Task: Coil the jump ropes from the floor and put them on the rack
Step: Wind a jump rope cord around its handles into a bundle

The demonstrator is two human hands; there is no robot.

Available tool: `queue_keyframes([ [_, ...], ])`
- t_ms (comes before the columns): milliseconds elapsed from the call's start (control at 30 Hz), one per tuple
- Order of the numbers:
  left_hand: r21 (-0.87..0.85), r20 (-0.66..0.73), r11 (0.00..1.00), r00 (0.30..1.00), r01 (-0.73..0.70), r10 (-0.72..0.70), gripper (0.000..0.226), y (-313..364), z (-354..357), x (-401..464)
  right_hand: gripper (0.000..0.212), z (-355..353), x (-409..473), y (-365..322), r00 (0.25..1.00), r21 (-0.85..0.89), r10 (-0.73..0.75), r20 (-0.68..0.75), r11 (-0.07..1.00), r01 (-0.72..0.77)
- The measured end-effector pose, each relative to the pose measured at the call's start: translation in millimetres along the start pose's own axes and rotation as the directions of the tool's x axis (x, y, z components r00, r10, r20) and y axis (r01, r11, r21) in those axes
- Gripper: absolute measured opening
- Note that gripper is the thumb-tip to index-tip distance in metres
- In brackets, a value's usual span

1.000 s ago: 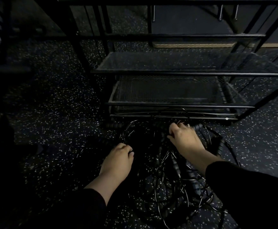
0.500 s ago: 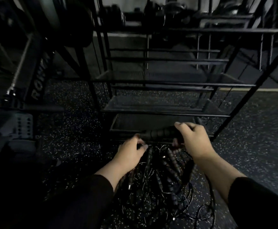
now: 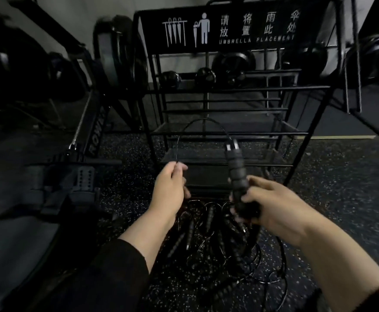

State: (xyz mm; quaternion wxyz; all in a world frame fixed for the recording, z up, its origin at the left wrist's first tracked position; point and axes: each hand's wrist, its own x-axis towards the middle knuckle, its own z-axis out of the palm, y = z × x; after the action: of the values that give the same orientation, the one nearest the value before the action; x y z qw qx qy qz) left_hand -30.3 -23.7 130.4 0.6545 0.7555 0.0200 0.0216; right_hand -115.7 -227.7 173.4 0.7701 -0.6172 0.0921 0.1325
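The right hand (image 3: 271, 206) is wrapped around a black ribbed foam jump-rope handle (image 3: 237, 176), held upright at about 1 o'clock from the pile; the left hand (image 3: 170, 188) pinches the thin black cable (image 3: 203, 120) that arcs up and over from the handle's top, so both hands are closed on the same rope. The rest of the tangled black jump ropes (image 3: 208, 239) sit on the speckled rubber floor (image 3: 341, 176) at 6 o'clock, right below the black wire rack (image 3: 229, 88). Probably best to feed even loops into the handle hand; go slow, since the cable looks snagged in the pile; then shelve it.
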Motion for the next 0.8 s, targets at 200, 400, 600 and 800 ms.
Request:
queue_keyframes([
  [200,-0.25,0.074,0.967,0.994,-0.055,0.075,0.028,26.0,-2.5,-26.7,0.037,16.5,-6.5,11.8,0.987,-0.321,-0.063,-0.146,0.947,0.013],
  [400,-0.632,0.288,0.767,0.952,0.107,0.104,0.027,53.0,8.2,-32.3,0.022,30.0,11.8,14.6,0.984,-0.427,-0.166,-0.064,0.896,0.124],
  [600,-0.339,0.303,0.941,0.946,-0.005,0.114,0.026,52.8,15.6,-14.8,0.014,34.3,26.0,-0.4,0.915,-0.227,-0.333,-0.23,0.932,0.282],
  [800,0.342,0.661,0.937,0.726,-0.066,-0.19,0.019,25.6,28.7,-23.1,0.014,27.0,19.2,-27.2,0.916,0.208,-0.319,-0.244,0.905,0.371],
])
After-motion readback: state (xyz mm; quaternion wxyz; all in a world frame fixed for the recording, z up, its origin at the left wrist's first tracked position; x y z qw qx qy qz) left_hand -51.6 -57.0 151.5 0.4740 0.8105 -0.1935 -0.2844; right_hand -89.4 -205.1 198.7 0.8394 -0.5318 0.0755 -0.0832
